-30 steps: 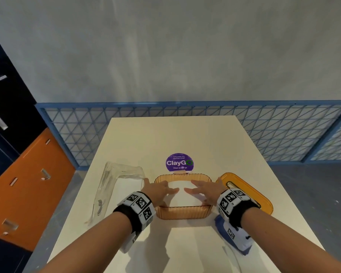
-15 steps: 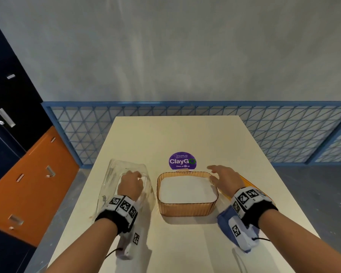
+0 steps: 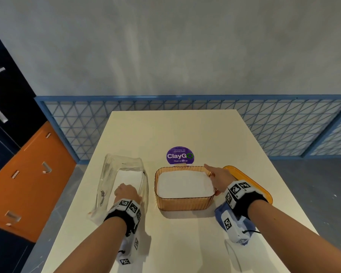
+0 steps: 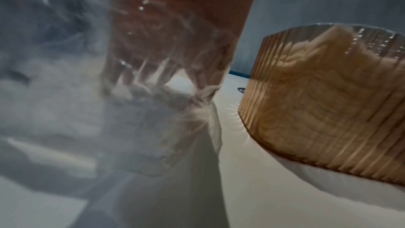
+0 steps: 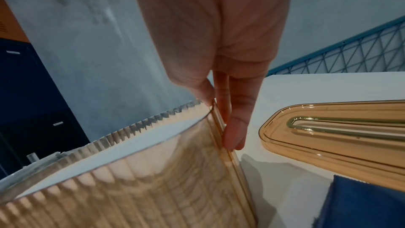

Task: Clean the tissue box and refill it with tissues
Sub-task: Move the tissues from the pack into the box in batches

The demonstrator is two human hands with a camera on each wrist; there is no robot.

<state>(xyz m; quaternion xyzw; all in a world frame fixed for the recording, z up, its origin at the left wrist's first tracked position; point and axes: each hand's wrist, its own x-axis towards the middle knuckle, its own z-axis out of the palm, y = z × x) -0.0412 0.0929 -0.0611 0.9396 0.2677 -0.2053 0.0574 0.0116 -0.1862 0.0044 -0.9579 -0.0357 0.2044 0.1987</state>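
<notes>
The ribbed amber tissue box stands open in the middle of the table, filled with white tissues. Its amber lid lies flat to the right. My right hand lies along the box's right wall, with straight fingers on the outside and the thumb at the rim. To the left lies a clear plastic tissue pack with some white tissues inside. My left hand has its fingers curled on the pack's near end, blurred through the plastic.
A blue cloth lies under my right wrist. A purple round sticker sits behind the box on the white table. A blue mesh railing runs past the far edge, and orange and dark cabinets stand at the left.
Both hands left the tissues in the box and moved apart. The left went to the plastic pack and slid nearer. The right settled against the box's right wall.
</notes>
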